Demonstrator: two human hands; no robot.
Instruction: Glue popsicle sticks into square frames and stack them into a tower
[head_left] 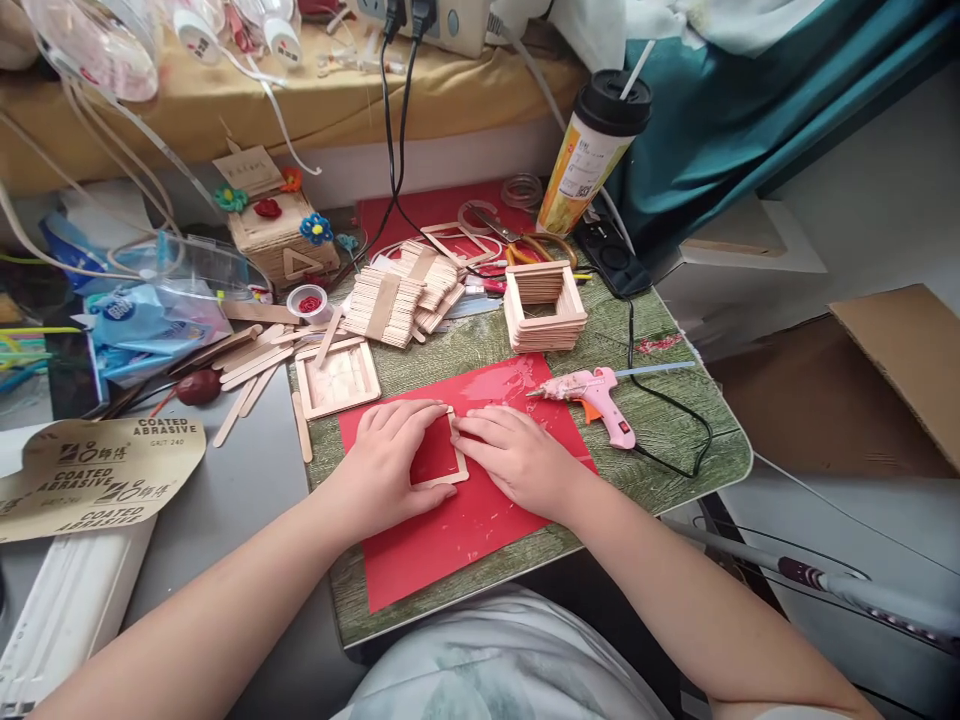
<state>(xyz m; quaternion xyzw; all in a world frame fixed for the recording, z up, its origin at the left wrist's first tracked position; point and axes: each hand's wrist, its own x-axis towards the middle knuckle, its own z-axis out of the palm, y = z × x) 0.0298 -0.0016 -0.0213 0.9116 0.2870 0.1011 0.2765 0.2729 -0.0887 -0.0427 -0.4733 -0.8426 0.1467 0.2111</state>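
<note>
A small square frame of wooden craft sticks (460,462) lies on the red sheet (450,545). My left hand (382,465) grips it from the left, thumb along the near stick and fingers over the far side, hiding its left part. From the right, my right hand (521,460) presses its closed fingertips against the frame's right stick. To the right of that hand, a pink glue gun (606,400) rests on its side, its nozzle over the sheet. Behind the sheet stands a hollow square box of stacked sticks (546,310); a flat stick tray (337,378) sits at the left.
Bundled craft sticks (390,300) lie at the back, loose sticks (259,365) at the left. A lidded cup with a straw (592,150) and scissors (525,240) stand or lie behind. Sandpaper (105,470) covers the left side. The glue gun's black cord (709,430) loops near the right edge.
</note>
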